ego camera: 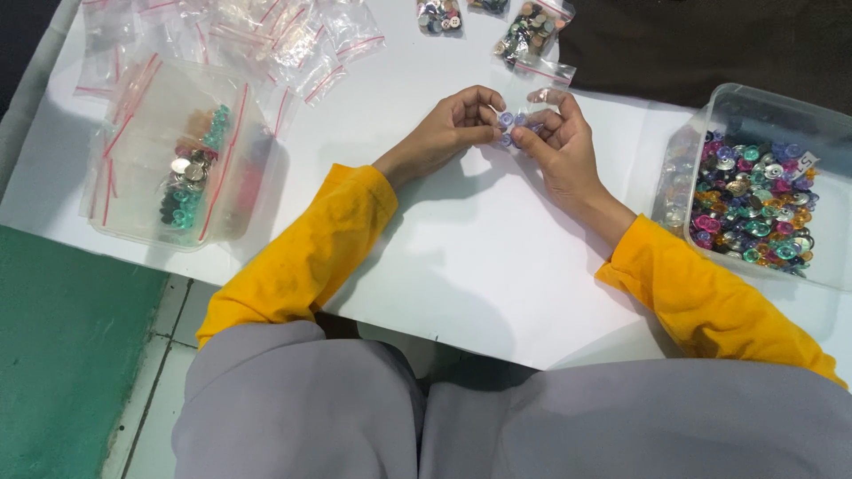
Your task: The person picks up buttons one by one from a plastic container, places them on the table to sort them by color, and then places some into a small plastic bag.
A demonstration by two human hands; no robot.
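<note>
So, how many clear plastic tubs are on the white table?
2. One tub stands at the left, holding filled little bags; the other tub stands at the right edge, full of loose coloured buttons. More may lie outside the view.

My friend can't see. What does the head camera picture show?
Two hands, left hand and right hand, hold a small clear bag of purple buttons above a white table. A clear tub of colourful buttons sits on the right, a tub of filled bags on the left.
</note>
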